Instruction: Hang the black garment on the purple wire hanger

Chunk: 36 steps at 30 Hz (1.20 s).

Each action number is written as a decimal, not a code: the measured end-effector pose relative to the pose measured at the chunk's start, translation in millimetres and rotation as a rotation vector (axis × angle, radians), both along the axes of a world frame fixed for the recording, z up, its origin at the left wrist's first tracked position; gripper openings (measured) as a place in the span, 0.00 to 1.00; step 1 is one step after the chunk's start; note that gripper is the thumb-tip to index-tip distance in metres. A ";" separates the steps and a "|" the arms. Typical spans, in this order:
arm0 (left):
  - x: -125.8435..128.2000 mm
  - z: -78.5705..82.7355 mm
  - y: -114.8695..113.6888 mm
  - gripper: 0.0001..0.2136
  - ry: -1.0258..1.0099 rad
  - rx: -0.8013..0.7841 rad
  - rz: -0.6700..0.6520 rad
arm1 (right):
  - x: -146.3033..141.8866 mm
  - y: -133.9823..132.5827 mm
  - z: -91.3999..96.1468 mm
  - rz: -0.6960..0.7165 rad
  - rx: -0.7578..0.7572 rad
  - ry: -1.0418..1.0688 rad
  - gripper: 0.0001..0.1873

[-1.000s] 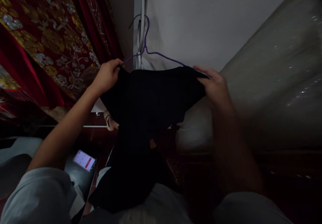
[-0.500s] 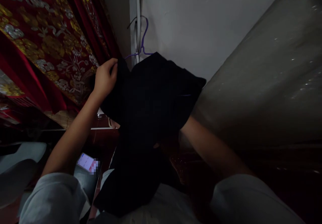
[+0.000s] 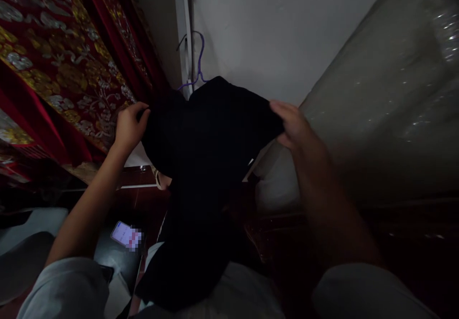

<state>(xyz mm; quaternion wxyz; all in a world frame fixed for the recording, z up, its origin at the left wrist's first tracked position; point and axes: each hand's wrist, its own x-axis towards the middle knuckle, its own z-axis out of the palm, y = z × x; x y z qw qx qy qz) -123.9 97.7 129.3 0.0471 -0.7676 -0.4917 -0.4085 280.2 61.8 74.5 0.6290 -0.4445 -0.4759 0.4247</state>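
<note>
A black short-sleeved shirt hangs in front of me on a purple hanger, its lower part draped toward my lap. My left hand pinches the shirt's left edge, around the sleeve. On the other side, my right hand grips the end of the right sleeve, with the thumb below and the fingers above. The cloth is spread out between both hands. Most of the hanger is hidden inside the shirt, and dim light hides the folds.
A red embroidered cloth hangs at the left. Behind the hanger stand a pale post and a grey wall. A large plastic-covered bulk leans at the right. A lit phone lies on a dark surface at lower left.
My right hand has come out from under the shirt and now grips the right sleeve's end from outside. My left hand has shifted left and slightly down, still pinching the cloth.
</note>
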 end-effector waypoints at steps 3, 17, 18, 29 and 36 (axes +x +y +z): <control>22.1 5.6 3.5 0.10 -0.018 0.062 -0.032 | -14.0 -7.8 10.5 -0.013 0.054 0.028 0.20; 75.0 54.1 -66.1 0.21 -0.561 -0.346 -0.491 | -84.9 -105.6 33.4 0.191 0.368 -0.237 0.17; 71.2 56.6 -70.4 0.23 -0.552 -0.439 -0.500 | -93.9 -116.5 34.1 0.419 0.407 -0.385 0.19; -3.4 55.1 -129.9 0.13 -0.140 -0.817 -0.359 | -84.6 -40.0 1.8 0.242 0.444 -0.538 0.38; -18.5 64.9 -110.8 0.10 -0.301 -0.524 -0.235 | -88.8 -36.6 -20.9 0.553 0.206 -0.410 0.24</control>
